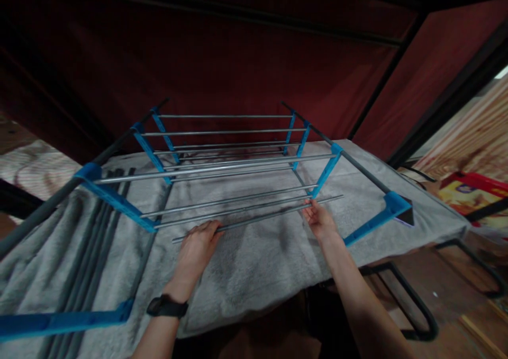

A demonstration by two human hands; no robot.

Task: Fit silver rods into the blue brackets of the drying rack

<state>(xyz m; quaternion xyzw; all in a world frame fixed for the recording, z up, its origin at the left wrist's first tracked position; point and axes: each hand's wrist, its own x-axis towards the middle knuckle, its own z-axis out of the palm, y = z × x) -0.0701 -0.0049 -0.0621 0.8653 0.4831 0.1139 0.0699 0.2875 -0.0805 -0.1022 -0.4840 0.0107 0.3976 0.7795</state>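
A loose thin grey metal rod lies crosswise between my two hands, just in front of a rack frame. My left hand is closed around it near its left end. Near the right end, my right hand has its fingers closed on the same rod. The rack has blue plastic brackets on both sides, joined by several thin cross rods. Thicker grey tubes run through the bracket tops. Closest to me, a blue bracket at the left and one at the right carry no visible cross rod.
A grey fleecy cloth covers the surface beneath the rack. Several grey tubes lie on it at the left. Dark red fabric panels stand behind. At the right are a red and yellow box and black metal legs.
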